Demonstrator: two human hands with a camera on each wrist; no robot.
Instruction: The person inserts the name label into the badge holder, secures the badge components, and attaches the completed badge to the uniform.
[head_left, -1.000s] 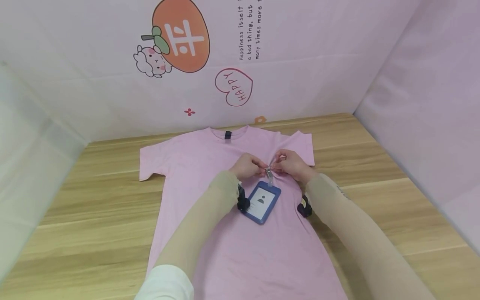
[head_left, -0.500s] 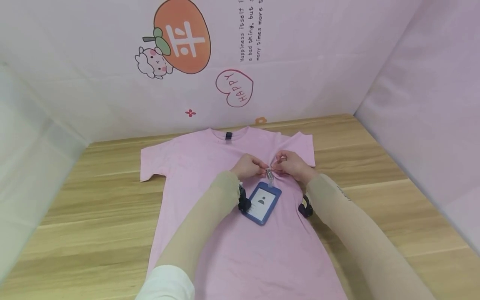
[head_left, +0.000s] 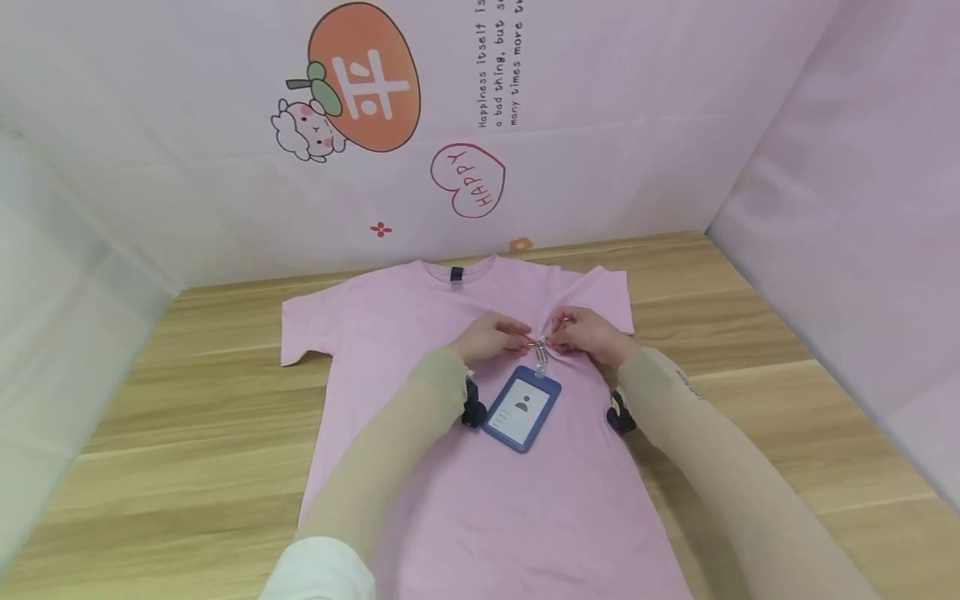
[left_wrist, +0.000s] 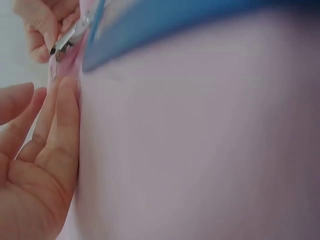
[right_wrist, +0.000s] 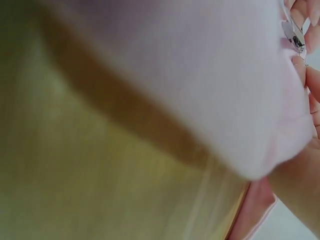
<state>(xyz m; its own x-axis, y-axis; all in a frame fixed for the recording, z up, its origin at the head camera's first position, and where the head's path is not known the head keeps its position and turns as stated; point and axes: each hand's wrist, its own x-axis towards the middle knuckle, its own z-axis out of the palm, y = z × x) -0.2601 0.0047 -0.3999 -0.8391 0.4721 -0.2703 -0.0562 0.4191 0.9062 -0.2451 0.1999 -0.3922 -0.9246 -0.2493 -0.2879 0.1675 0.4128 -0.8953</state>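
A pink T-shirt [head_left: 480,508] lies spread flat with its collar toward the back wall. On its chest rests an ID badge holder [head_left: 522,410] with a blue frame. From its top runs a clear strap to a metal badge clip [head_left: 542,351], which has a thin pin wire at its end in the left wrist view. My right hand [head_left: 590,332] pinches the clip along with some gathered shirt cloth. Beside it, my left hand [head_left: 489,337] has fairly straight fingers touching the cloth by the pin wire, its thumb held apart. The exact fingertip contact is partly hidden.
The shirt lies on a wood-grain table [head_left: 172,450]. A printed white cloth wall [head_left: 615,150] stands behind, with plain cloth walls at both sides. Each wrist carries a small black camera, the left one [head_left: 472,408] close to the badge holder.
My left hand has shifted slightly left, its thumb and fingers parting near the clip. More of the badge holder shows. The right hand stays almost where it was, at the clip.
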